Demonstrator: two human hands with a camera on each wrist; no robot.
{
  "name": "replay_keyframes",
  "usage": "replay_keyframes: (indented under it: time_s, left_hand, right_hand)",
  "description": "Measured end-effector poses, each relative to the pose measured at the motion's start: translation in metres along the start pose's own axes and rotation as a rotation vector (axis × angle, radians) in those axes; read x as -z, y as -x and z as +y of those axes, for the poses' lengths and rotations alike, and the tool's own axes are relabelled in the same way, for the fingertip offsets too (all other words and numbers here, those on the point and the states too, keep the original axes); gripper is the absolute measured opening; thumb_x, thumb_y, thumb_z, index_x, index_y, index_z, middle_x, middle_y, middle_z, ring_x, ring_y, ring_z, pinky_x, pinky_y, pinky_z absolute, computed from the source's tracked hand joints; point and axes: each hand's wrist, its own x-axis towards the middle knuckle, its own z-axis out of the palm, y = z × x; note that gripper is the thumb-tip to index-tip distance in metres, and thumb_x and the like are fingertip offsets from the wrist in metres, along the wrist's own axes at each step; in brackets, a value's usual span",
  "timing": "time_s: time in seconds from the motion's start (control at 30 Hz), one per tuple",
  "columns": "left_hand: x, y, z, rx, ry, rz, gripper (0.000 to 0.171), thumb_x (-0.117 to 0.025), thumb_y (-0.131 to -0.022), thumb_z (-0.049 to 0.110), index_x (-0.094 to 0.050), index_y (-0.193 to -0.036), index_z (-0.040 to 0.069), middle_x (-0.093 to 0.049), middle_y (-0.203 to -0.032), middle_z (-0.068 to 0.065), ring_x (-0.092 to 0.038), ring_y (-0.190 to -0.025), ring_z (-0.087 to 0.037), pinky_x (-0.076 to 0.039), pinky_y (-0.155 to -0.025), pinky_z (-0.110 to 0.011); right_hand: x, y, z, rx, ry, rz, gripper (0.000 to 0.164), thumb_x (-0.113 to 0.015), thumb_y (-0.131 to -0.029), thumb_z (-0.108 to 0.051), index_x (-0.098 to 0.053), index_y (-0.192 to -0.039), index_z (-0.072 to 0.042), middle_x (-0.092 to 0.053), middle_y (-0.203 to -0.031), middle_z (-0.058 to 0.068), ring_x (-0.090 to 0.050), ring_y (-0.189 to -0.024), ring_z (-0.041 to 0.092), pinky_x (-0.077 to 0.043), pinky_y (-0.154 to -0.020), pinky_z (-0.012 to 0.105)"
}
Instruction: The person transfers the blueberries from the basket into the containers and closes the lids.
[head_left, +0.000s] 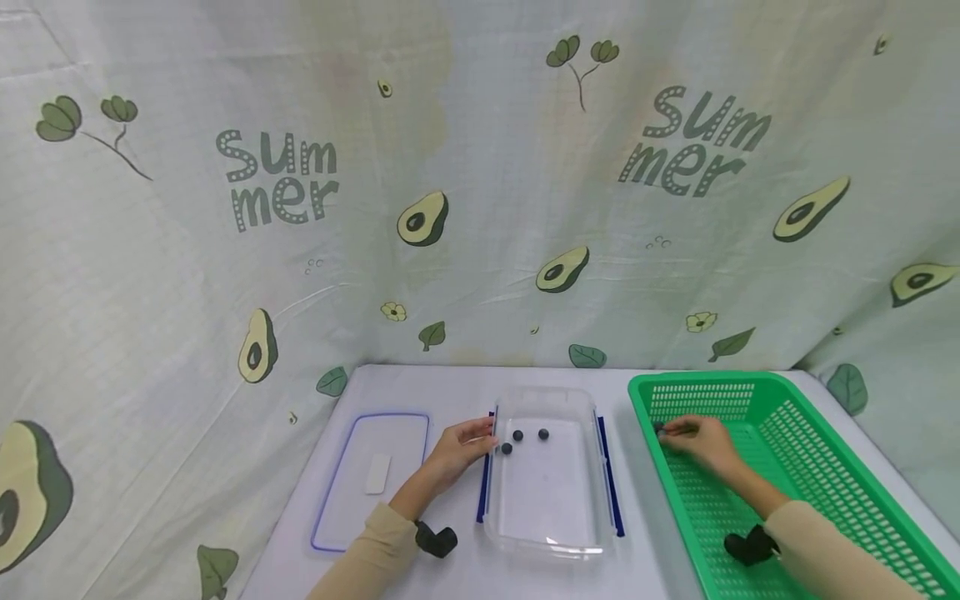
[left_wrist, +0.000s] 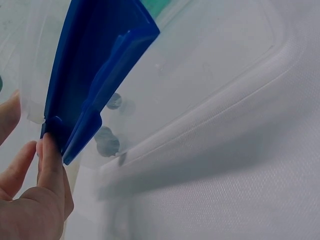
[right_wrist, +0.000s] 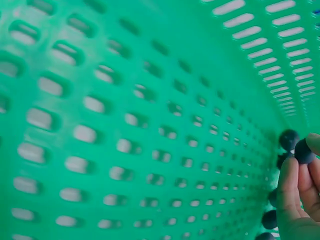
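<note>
My left hand (head_left: pixel 450 454) is at the left wall of a clear plastic container (head_left: pixel 551 508). In the left wrist view its fingers hold the rim beside a blue side latch (left_wrist: pixel 80 85). Three small dark balls (head_left: pixel 543 434) lie inside the container near its far left. My right hand (head_left: pixel 705 442) reaches into a green slotted basket (head_left: pixel 862 483). There it pinches a small dark ball (right_wrist: pixel 304 151) between thumb and fingers. Several more dark balls (right_wrist: pixel 269 219) sit along the basket's side, partly hidden behind the fingers.
A clear lid (head_left: pixel 341 500) with a blue-edged rim lies flat to the left, bearing a pale rectangular patch (head_left: pixel 378 473). Blue latches (head_left: pixel 611 479) hang out on both container sides. A printed cloth (head_left: pixel 480 167) rises behind the white table (head_left: pixel 457 575).
</note>
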Motion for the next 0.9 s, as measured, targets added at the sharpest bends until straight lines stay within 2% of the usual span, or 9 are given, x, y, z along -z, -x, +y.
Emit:
replay_keyframes:
  time_s: [0.1,0.3,0.4,0.53,0.6,0.73,0.9]
  left_hand:
    - [0.0,-0.001,-0.002,0.001,0.004,-0.001,0.055,-0.075,-0.091,0.017,-0.055,-0.138,-0.003,-0.055,-0.136,-0.026,-0.056,-0.123,-0.034,-0.048,-0.103,-0.039]
    - [-0.002,0.002,0.0,0.008,0.009,0.007,0.056,-0.074,-0.092,0.016,-0.053,-0.139,-0.005,-0.055,-0.136,-0.026,-0.055,-0.124,-0.035,-0.048,-0.103,-0.039]
    - [-0.002,0.002,0.001,0.002,0.001,0.008,0.056,-0.074,-0.092,0.015,-0.052,-0.139,-0.005,-0.054,-0.137,-0.027,-0.054,-0.125,-0.036,-0.048,-0.103,-0.039]
    - [-0.002,0.001,-0.004,-0.01,0.002,0.009,0.056,-0.073,-0.092,0.013,-0.051,-0.139,-0.007,-0.053,-0.137,-0.029,-0.055,-0.124,-0.035,-0.049,-0.102,-0.037]
    - [-0.002,0.001,-0.004,-0.01,0.012,0.012,0.055,-0.073,-0.092,0.012,-0.051,-0.139,-0.007,-0.053,-0.137,-0.029,-0.055,-0.124,-0.034,-0.05,-0.101,-0.036]
    - [-0.001,0.002,-0.004,-0.004,0.024,0.014,0.054,-0.073,-0.092,0.012,-0.052,-0.139,-0.007,-0.052,-0.137,-0.029,-0.056,-0.123,-0.034,-0.05,-0.1,-0.033]
    - [-0.001,-0.001,-0.002,-0.018,0.011,0.002,0.055,-0.073,-0.093,0.013,-0.051,-0.139,-0.007,-0.052,-0.137,-0.029,-0.055,-0.124,-0.034,-0.05,-0.1,-0.033]
  right_hand:
    - [0.005,-0.001,-0.003,-0.024,-0.024,0.004,0.03,-0.079,-0.085,-0.007,-0.067,-0.103,0.015,-0.071,-0.093,0.021,-0.068,-0.076,0.014,-0.057,-0.063,0.025]
    - [0.016,-0.003,-0.01,-0.062,0.0,0.035,0.033,-0.078,-0.088,-0.016,-0.069,-0.106,0.009,-0.071,-0.102,0.02,-0.067,-0.083,0.014,-0.055,-0.067,0.022]
    - [0.021,-0.004,-0.016,-0.081,0.001,0.048,0.038,-0.078,-0.089,-0.023,-0.069,-0.109,0.008,-0.071,-0.104,0.018,-0.066,-0.083,0.008,-0.053,-0.069,0.021]
    - [0.027,-0.004,-0.025,-0.107,-0.031,0.054,0.043,-0.077,-0.09,-0.028,-0.068,-0.114,0.007,-0.071,-0.107,0.016,-0.064,-0.081,0.001,-0.055,-0.073,0.026]
    - [0.03,-0.004,-0.029,-0.109,-0.054,0.058,0.045,-0.076,-0.09,-0.029,-0.067,-0.115,0.007,-0.071,-0.107,0.015,-0.065,-0.081,0.002,-0.056,-0.074,0.028]
    - [0.037,-0.006,-0.036,-0.096,-0.076,0.074,0.047,-0.076,-0.091,-0.032,-0.067,-0.116,0.007,-0.072,-0.105,0.008,-0.068,-0.081,0.007,-0.056,-0.076,0.027]
    - [0.048,-0.009,-0.047,-0.065,-0.113,0.098,0.049,-0.075,-0.091,-0.033,-0.065,-0.118,0.007,-0.071,-0.097,-0.008,-0.069,-0.08,0.011,-0.054,-0.073,0.022]
